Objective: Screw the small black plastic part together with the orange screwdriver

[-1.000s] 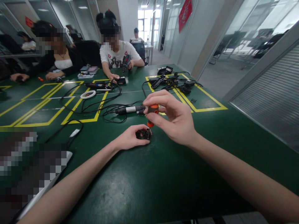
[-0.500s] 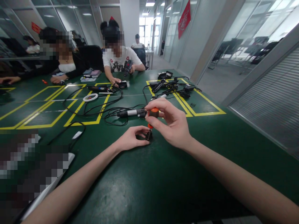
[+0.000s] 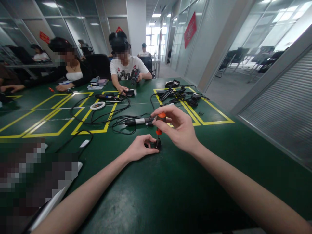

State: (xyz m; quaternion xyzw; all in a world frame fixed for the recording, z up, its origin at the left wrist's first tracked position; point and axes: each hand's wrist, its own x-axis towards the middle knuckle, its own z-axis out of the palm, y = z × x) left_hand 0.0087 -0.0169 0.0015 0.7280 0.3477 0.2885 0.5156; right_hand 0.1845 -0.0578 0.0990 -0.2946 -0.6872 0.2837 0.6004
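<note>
Going two-handed with an orange-and-dark screwdriver
Pinching it upright in the right hand, pointing it down at a small black part; gripping that on the green table with the left hand. Just beyond, can see a silver-and-black tool; farther out, a white ring and a co-worker holding a dark drill-like tool.

The green counter, marked with yellow tape, bears the black part; from it, a silver-black tool lies at eleven o'clock, a white ring at ten, tangled cables at one.
</note>
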